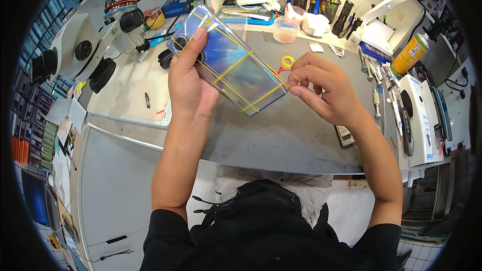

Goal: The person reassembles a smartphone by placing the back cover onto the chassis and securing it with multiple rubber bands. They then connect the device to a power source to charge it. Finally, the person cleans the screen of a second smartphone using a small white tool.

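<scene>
A blue, glossy smartphone (228, 62) is held tilted above the grey mat, its back toward me and its round camera rings at the upper left. Yellow rubber bands (236, 68) run around it lengthwise and crosswise. My left hand (191, 78) grips the phone by its left side, thumb lying over the back near the camera rings. At the lower right corner, my right hand (321, 88) pinches a yellow rubber band between thumb and index finger. More yellow rubber bands (287, 60) lie on the mat behind the phone, with a small red item (283, 69) beside them.
At left, a microscope (83, 45) overhangs a white tray (113, 105) bearing tweezers (147, 100). Pens, a clear round tub (286, 30) and a black flashlight (342, 17) stand along the back. Screwdrivers (376, 103) and a yellow can (409, 54) are at right.
</scene>
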Available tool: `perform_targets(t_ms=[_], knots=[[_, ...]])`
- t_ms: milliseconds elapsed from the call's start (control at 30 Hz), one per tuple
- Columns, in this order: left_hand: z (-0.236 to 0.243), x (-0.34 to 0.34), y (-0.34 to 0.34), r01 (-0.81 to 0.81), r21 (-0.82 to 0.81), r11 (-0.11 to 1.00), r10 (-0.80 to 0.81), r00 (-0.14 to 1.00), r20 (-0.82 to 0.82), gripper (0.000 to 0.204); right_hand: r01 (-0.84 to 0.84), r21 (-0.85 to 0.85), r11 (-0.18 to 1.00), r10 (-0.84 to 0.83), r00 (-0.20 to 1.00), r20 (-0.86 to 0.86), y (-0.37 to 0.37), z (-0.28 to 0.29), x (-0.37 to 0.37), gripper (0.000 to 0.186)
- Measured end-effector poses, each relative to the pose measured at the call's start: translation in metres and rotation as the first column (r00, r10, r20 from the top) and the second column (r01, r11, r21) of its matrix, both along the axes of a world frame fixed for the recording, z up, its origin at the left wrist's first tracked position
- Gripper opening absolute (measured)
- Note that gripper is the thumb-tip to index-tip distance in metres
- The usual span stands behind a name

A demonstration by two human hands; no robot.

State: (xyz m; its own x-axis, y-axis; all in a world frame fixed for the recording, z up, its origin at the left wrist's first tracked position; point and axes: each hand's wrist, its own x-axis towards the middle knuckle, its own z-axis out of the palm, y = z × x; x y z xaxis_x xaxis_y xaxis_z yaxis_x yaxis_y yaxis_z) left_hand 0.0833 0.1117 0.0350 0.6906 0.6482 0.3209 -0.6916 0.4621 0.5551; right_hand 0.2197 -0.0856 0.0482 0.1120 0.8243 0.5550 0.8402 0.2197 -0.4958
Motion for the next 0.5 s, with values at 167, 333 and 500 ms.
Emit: perform_targets(t_ms=[167, 333, 500], knots=[[0.009, -0.004, 0.0, 0.039, -0.069, 0.997, -0.034, 0.997, 0.075, 0.041, -0.029, 0.054, 0.998, 0.028, 1.0, 0.013, -0.002, -0.004, -0.003, 0.006], [0.009, 0.001, -0.003, -0.092, -0.134, 0.987, 0.097, 0.995, 0.038, 0.032, 0.089, 0.085, 0.992, -0.087, 0.996, -0.029, -0.001, -0.009, -0.014, 0.009], [0.005, -0.003, -0.006, -0.122, -0.069, 0.99, 0.121, 0.993, -0.017, 0.035, 0.255, 0.208, 0.945, -0.254, 0.967, -0.031, -0.001, -0.012, -0.022, 0.03]])
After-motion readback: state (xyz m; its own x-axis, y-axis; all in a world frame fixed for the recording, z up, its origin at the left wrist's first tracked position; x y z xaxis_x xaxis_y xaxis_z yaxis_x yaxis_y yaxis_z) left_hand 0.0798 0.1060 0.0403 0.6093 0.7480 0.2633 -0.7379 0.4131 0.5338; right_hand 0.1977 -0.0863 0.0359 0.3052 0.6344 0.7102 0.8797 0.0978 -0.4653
